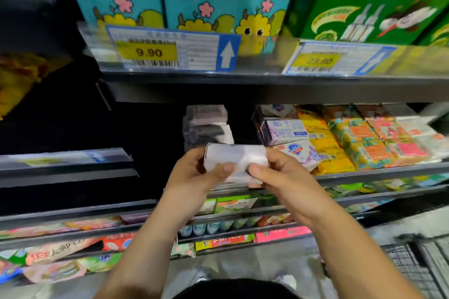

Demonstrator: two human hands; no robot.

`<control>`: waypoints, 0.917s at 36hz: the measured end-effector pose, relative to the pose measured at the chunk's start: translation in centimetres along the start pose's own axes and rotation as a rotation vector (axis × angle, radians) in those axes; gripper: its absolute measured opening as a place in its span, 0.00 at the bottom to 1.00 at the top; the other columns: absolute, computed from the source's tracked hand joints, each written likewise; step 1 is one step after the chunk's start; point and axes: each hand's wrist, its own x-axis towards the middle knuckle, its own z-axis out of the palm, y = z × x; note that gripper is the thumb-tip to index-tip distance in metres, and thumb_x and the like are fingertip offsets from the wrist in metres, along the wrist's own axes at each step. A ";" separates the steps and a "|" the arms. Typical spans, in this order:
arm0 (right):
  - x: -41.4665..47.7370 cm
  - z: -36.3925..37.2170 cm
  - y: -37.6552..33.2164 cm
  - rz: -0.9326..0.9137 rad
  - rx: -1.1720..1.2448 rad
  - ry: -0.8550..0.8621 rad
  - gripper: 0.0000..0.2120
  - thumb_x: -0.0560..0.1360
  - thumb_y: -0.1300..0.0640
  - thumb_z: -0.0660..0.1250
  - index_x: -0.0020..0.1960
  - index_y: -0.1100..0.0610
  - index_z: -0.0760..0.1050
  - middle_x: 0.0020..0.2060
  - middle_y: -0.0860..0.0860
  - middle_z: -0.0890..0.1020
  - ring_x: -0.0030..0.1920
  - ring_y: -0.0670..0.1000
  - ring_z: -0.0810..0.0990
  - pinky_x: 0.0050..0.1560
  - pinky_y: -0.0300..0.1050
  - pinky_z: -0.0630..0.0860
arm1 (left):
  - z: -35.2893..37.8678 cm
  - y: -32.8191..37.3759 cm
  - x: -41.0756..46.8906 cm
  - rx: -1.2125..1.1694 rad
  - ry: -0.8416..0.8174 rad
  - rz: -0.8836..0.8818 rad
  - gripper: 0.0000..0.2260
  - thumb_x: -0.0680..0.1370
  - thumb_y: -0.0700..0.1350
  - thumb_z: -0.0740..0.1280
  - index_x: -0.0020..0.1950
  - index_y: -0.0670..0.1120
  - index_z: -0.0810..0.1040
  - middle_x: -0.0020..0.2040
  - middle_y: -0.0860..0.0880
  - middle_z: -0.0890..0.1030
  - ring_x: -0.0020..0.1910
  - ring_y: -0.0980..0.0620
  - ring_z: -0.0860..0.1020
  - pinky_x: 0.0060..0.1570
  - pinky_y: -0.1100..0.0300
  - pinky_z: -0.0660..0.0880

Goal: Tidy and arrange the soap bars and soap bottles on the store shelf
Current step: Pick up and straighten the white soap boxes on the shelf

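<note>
Left hand point(194, 172) and right hand point(279, 172) both grasp white soap pack point(235, 156), fingers curled round it, near shelf point(364, 173) front.

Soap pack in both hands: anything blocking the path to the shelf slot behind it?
Nothing visible. The left hand and right hand hold the white soap pack just in front of the stack of similar packs; the dark gap beside that stack looks open.

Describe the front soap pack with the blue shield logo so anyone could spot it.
On the dark shelf below the yellow 9.90 price tag, look just right of the right hand. The white wrapped soap pack lies tilted at the front; unlike the yellow soap packs beside it, it shows a blue shield.
</note>
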 end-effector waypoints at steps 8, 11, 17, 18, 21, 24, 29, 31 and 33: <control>0.7 -0.3 -1.5 -0.045 0.189 0.122 0.05 0.81 0.58 0.63 0.51 0.53 0.78 0.46 0.55 0.84 0.34 0.57 0.81 0.25 0.42 0.72 | 0.4 0.2 0.2 -0.148 -0.141 0.002 0.31 0.66 0.35 0.77 0.67 0.47 0.73 0.56 0.49 0.81 0.45 0.51 0.80 0.37 0.61 0.77; 0.6 -1.6 -1.9 0.005 0.315 -0.014 0.09 0.76 0.52 0.68 0.53 0.55 0.81 0.50 0.59 0.84 0.35 0.57 0.82 0.29 0.42 0.77 | 0.3 0.3 0.0 0.039 -0.179 0.013 0.28 0.68 0.32 0.78 0.64 0.50 0.76 0.55 0.54 0.83 0.51 0.54 0.81 0.49 0.62 0.77; 1.3 -3.5 -1.4 0.080 0.252 -0.412 0.35 0.57 0.58 0.86 0.62 0.56 0.80 0.58 0.63 0.83 0.45 0.59 0.86 0.42 0.45 0.83 | 0.4 0.1 0.2 -0.080 0.044 0.070 0.26 0.59 0.54 0.84 0.54 0.49 0.81 0.47 0.51 0.86 0.48 0.55 0.83 0.45 0.63 0.79; 1.4 -3.2 -1.6 0.072 0.148 -0.391 0.29 0.60 0.58 0.84 0.60 0.53 0.81 0.57 0.61 0.84 0.44 0.57 0.86 0.41 0.44 0.83 | 0.8 0.2 0.2 -0.103 0.079 0.072 0.28 0.58 0.61 0.82 0.51 0.49 0.82 0.44 0.52 0.86 0.44 0.57 0.83 0.42 0.64 0.78; 2.1 -3.1 -2.1 0.046 -0.055 -0.286 0.17 0.71 0.55 0.77 0.59 0.51 0.80 0.56 0.56 0.85 0.48 0.56 0.85 0.44 0.45 0.81 | 2.3 0.5 0.3 -0.051 0.174 0.029 0.17 0.64 0.63 0.77 0.45 0.53 0.85 0.42 0.48 0.86 0.42 0.50 0.84 0.42 0.54 0.79; 2.7 -3.8 -3.0 -0.027 -0.142 -0.224 0.15 0.71 0.54 0.72 0.58 0.53 0.81 0.54 0.52 0.86 0.56 0.54 0.84 0.53 0.49 0.80 | 3.2 0.9 0.6 -0.064 0.151 -0.007 0.06 0.71 0.49 0.76 0.45 0.49 0.85 0.42 0.47 0.86 0.41 0.51 0.84 0.40 0.55 0.79; 3.4 -5.5 -3.4 -0.134 -0.205 -0.237 0.22 0.66 0.65 0.76 0.58 0.54 0.77 0.49 0.48 0.87 0.51 0.47 0.85 0.50 0.39 0.80 | 4.4 1.6 0.7 -0.130 0.097 0.033 0.12 0.66 0.36 0.75 0.48 0.40 0.82 0.39 0.48 0.86 0.38 0.55 0.84 0.38 0.65 0.77; 3.9 -6.1 -2.8 -0.115 -0.302 -0.235 0.26 0.64 0.64 0.80 0.59 0.52 0.76 0.49 0.47 0.86 0.50 0.47 0.85 0.49 0.41 0.80 | 4.9 1.3 0.9 -0.104 0.145 0.071 0.20 0.63 0.36 0.79 0.53 0.42 0.81 0.42 0.49 0.86 0.42 0.54 0.84 0.40 0.63 0.78; 4.1 -6.1 -2.2 -0.097 -0.379 -0.223 0.33 0.59 0.54 0.86 0.60 0.49 0.76 0.52 0.48 0.85 0.53 0.50 0.85 0.53 0.49 0.81 | 5.3 1.2 1.2 -0.085 0.205 0.102 0.31 0.56 0.37 0.84 0.57 0.46 0.79 0.46 0.51 0.85 0.45 0.55 0.83 0.42 0.62 0.78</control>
